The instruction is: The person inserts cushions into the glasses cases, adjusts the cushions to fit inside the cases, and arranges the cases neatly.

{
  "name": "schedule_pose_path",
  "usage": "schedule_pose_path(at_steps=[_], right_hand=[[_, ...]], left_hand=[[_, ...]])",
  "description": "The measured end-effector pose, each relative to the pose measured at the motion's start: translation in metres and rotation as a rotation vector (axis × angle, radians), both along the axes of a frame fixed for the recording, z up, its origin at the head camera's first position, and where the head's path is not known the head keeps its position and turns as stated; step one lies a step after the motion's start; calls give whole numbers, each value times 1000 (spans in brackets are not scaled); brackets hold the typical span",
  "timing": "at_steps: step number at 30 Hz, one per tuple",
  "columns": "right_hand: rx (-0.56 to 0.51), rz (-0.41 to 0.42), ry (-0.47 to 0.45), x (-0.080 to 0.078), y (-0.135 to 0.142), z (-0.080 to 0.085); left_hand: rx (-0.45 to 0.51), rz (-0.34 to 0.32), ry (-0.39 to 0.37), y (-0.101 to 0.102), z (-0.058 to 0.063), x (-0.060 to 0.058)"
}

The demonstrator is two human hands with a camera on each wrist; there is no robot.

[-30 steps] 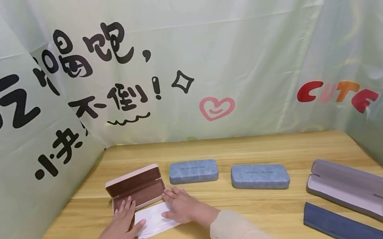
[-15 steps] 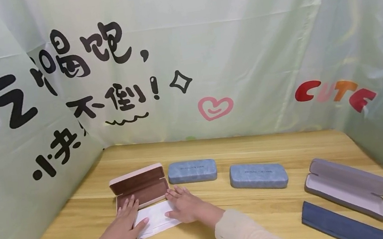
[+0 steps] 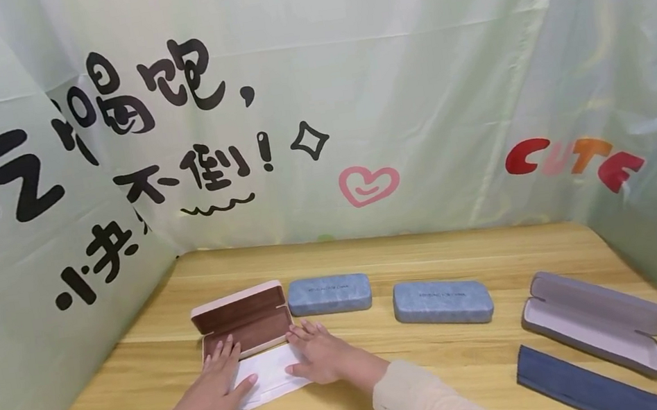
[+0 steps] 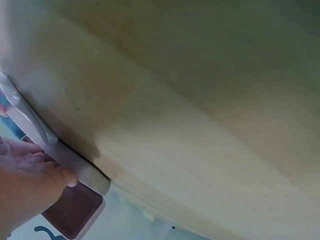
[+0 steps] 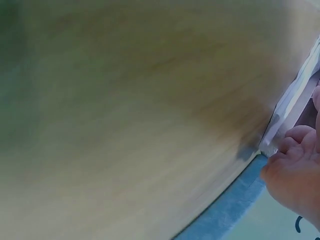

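A pink glasses case (image 3: 242, 321) with a brown lining lies with its lid raised at the left of the table. In front of it is a folded white cloth or sheet of paper (image 3: 273, 375). My left hand (image 3: 212, 389) rests its straight fingers on the case's near left side, its thumb over the white piece. At the case's near right corner, my right hand (image 3: 323, 354) touches the rim with outstretched fingers, and its thumb lies on the white piece. In the left wrist view, the fingers of my left hand (image 4: 35, 172) lie against the case's side (image 4: 82, 167).
One blue glasses case (image 3: 330, 294) stands just right of the pink case, and another blue case (image 3: 443, 302) is farther right. A grey-purple glasses case (image 3: 600, 324) with its lid up lies at the right, a dark blue strip (image 3: 588, 379) before it. Printed curtains surround the table.
The pink case has slid a little to the right under my hands, closer to the nearer blue case. The white piece and the other cases stay put; the head view shifts slightly.
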State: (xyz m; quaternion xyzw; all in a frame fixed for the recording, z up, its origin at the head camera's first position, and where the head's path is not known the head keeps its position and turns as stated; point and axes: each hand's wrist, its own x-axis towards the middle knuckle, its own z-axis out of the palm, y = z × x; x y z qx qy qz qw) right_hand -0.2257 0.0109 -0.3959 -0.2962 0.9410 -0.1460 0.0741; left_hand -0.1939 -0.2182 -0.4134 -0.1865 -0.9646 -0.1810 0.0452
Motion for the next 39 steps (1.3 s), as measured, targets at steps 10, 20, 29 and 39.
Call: schedule_pose_path(at_steps=[10, 20, 29, 39], right_hand=[[-480, -137, 29, -12, 6, -6], [-509, -224, -126, -21, 5, -1], [-438, -218, -102, -22, 0, -4], [-434, -239, -168, -21, 1, -2]], left_hand=[[173, 245, 208, -2, 8, 5], [353, 361, -87, -1, 10, 4], [413, 416, -97, 7, 4, 3], [373, 419, -110, 12, 3, 1]])
